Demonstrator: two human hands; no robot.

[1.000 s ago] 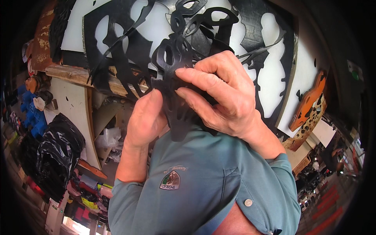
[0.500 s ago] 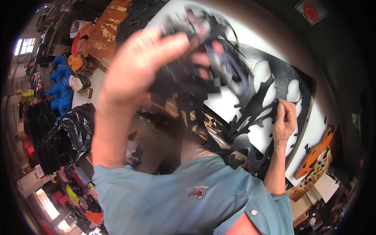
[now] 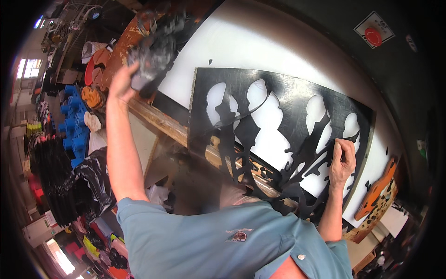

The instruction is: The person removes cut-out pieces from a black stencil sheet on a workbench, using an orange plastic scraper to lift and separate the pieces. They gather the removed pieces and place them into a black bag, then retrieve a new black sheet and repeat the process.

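Note:
A black sheet (image 3: 290,86) with several rounded, sole-like holes lies on the white board (image 3: 241,32); its near part is torn into thin webs hanging over the front edge. My right hand (image 3: 343,163) has its fingers pinched on a strip of this sheet, at its right side. My left arm is stretched far to the left, where my left hand (image 3: 121,83) is at a bunch of black cut pieces (image 3: 155,58), above a rusty brown surface (image 3: 114,58). Motion smears that bunch and most of the left fingers are hidden; the thumb shows against it.
A wooden rail (image 3: 160,122) runs along the board's front. To the right lies an orange long-shaped tool (image 3: 377,189), and a red button (image 3: 373,36) sits on the dark machine above. Blue plastic parts (image 3: 72,121) and a black plastic bag (image 3: 93,181) stand at the left.
My left hand has swung left with the bunch of black pieces, from over the sheet to the brown surface, uncovering the sheet's holes. My right hand stays at the strip.

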